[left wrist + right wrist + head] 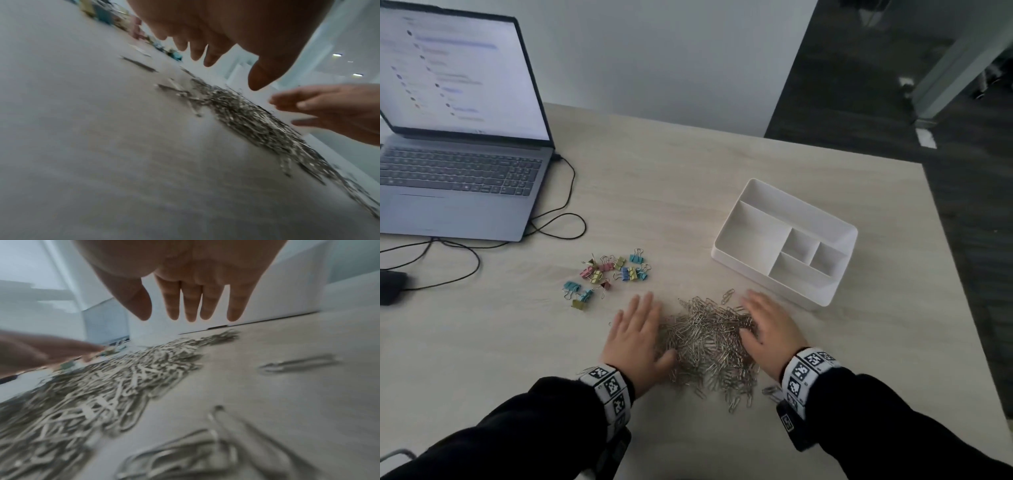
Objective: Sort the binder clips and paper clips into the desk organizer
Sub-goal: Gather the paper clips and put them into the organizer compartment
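Fingers straight and slightly spread on both the left hand [635,337] and right hand [767,327], palms down flanking the paper clips [709,346] heaped on the table [671,192], binder clips [609,274] far left, organizer [726,236] far right.

Both hands, left [635,337] and right [768,329], palms down, fingers straight, well apart.

No legible text anywhere.
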`<state>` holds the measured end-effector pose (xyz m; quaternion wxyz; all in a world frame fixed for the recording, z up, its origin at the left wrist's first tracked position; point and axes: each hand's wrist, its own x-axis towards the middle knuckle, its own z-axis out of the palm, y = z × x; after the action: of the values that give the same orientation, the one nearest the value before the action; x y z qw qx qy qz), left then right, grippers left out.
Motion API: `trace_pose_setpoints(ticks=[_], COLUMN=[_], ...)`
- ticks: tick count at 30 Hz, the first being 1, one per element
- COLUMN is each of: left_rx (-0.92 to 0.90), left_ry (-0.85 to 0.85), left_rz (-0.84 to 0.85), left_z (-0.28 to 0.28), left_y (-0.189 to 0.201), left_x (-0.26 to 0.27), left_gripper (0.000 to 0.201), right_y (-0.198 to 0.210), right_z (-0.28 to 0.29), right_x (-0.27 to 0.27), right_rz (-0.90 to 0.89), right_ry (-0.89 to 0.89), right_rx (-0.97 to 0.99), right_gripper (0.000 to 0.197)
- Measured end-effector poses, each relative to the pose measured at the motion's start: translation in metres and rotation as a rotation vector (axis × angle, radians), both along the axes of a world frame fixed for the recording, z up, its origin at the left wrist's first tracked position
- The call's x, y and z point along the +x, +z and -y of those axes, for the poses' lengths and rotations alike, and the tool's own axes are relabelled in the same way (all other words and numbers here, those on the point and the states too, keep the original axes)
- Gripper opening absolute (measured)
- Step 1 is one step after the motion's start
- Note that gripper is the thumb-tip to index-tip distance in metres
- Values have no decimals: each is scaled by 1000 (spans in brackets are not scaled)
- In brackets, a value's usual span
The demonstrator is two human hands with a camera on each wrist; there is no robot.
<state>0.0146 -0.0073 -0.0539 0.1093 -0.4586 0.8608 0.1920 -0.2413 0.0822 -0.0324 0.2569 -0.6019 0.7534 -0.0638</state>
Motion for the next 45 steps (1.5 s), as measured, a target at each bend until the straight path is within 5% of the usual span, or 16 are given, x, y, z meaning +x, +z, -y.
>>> trace_pose_setpoints(ticks=[5,14,19,23,26,33,39,42,45], left_rx=[58,115,-74,-17,53,145,103,25,38], left_ry=[152,-83,179,346,311,175,225,323,341], left_rz=[3,-188,-132,-28,-1,-165,-317,-153,-34], left_z=[-6,-33,-4,12,9,-13,-14,-2,0], left_y=[-10,2,14,16,11,5,12,13,13], left_x=[17,-9,21,52,57,27,16,29,35], left_gripper=[98,98,68,66,62,15,23,52,61], right_y=[-15,0,17,21,17,2,11,17,10], right_z=[-16,-39,-52,-60,-62,-48,-45,-47,-51], right_x=[0,17,-21,-25,-13,29,19,-9,-24], right_rz=[-28,142,34,-77,-56,118,230,74,-25], right_ry=[-167,-33,-244,-181,-129,-149,-351,-521,-567], right_rx=[146,49,245,508,543,337,121,60,245], right_gripper=[79,75,79,85,76,25,11,8,10])
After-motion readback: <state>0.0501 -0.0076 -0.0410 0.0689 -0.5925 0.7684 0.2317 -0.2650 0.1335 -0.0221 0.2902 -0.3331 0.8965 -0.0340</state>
